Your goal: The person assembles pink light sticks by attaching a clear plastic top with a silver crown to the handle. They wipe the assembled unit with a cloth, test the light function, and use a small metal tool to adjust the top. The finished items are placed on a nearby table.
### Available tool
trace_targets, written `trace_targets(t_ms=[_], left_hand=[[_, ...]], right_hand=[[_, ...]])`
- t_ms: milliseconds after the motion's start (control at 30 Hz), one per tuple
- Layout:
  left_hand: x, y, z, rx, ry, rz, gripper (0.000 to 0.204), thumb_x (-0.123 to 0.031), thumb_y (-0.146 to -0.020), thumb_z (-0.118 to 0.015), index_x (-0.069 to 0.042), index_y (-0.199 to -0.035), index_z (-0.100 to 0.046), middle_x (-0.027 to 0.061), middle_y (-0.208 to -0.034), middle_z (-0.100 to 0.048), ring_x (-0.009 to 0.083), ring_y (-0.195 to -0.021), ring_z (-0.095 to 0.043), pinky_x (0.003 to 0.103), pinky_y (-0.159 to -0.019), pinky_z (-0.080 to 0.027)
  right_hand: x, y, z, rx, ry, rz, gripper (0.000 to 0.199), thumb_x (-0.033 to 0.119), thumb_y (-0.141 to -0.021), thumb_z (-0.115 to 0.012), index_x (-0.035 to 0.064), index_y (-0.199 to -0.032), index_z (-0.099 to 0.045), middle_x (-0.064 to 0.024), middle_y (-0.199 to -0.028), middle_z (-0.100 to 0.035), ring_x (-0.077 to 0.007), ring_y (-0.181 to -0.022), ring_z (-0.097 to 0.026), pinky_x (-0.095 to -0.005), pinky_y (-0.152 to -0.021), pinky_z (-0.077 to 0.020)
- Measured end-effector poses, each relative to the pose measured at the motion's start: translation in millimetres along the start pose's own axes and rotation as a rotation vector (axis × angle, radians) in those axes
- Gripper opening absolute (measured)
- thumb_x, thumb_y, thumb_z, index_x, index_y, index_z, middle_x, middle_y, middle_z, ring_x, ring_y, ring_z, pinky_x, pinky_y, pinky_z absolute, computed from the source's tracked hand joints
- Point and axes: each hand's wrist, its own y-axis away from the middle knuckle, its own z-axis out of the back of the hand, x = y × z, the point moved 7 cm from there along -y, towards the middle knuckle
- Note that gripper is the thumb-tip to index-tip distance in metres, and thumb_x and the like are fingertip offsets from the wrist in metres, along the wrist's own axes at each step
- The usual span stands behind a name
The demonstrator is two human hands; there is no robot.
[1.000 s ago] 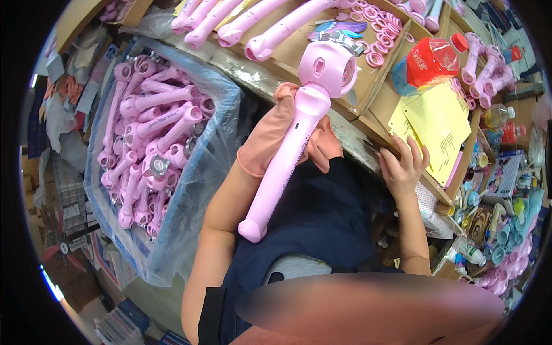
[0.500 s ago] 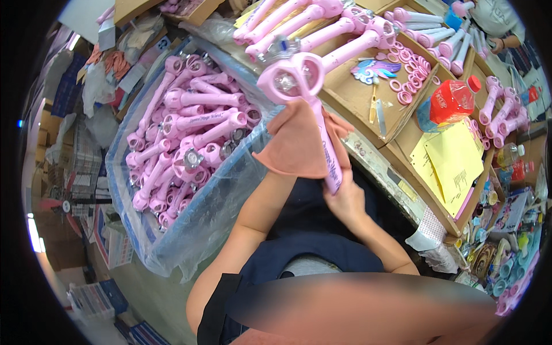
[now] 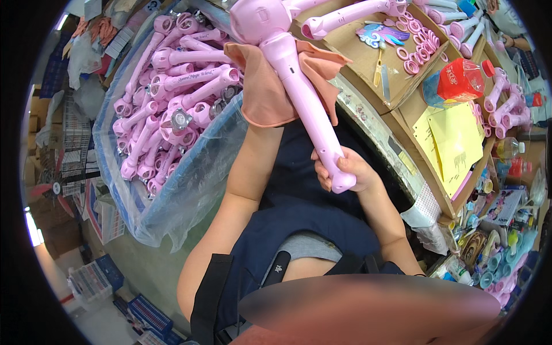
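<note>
Cluttered cardboard trays [image 3: 368,63] line the counter, and a plastic-lined bin [image 3: 190,178] of pink wands sits at the left. Since a second ago the pink toy wand [image 3: 305,98] has swung upright and closer, so wiping seems underway. The right hand [image 3: 345,172] now clasps its lower end, while the left hand, hidden under the peach cloth [image 3: 270,86], wraps the neck.

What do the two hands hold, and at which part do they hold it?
The right hand grips the pink toy wand near its lower handle end. The left hand is hidden under a peach cloth wrapped around the wand's upper shaft.
</note>
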Motion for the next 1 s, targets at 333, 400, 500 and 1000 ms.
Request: trace_targets(t_ms=[333,400,500,1000], left_hand=[[7,46,-25,0.194,-0.865,-0.353,0.042,-0.012,-0.077,-0.074,-0.001,-0.112,-0.055,0.0119,-0.101,-0.064,0.0185,-0.092,-0.062,0.034,-0.081,-0.050],[17,40,-22,0.243,-0.572,-0.180,0.042,-0.014,-0.078,-0.074,0.000,-0.113,-0.055,0.0127,-0.104,-0.065,0.0183,-0.094,-0.063,0.033,-0.082,-0.051],[16,29,-16,0.251,-0.447,-0.142,0.040,-0.014,-0.080,-0.075,0.000,-0.114,-0.058,0.0128,-0.111,-0.067,0.0166,-0.098,-0.063,0.032,-0.084,-0.052],[75,49,-5,0.358,-0.131,0.276,0.103,-0.080,-0.090,-0.006,0.004,-0.133,-0.046,0.0173,-0.110,-0.065,0.0186,-0.083,-0.065,0.025,-0.062,-0.051]], right_hand=[[54,-9,19,-0.702,0.902,0.289,0.031,0.029,-0.095,-0.065,0.0022,-0.108,-0.056,-0.0045,-0.081,-0.062,-0.0093,-0.066,-0.059,-0.0244,-0.061,-0.0497],[53,-10,18,-0.668,0.792,0.299,0.029,0.029,-0.096,-0.064,0.0028,-0.107,-0.057,-0.0045,-0.078,-0.062,-0.0102,-0.061,-0.059,-0.0246,-0.055,-0.0497],[39,-11,23,-0.614,0.721,0.141,0.039,0.042,-0.099,-0.055,0.0037,-0.106,-0.054,-0.0070,-0.075,-0.062,-0.0129,-0.058,-0.060,-0.0250,-0.053,-0.0509],[59,-14,15,-0.576,0.473,0.298,0.052,0.052,-0.098,-0.050,0.0020,-0.088,-0.060,-0.0079,-0.063,-0.059,-0.0145,-0.048,-0.057,-0.0257,-0.046,-0.0499]])
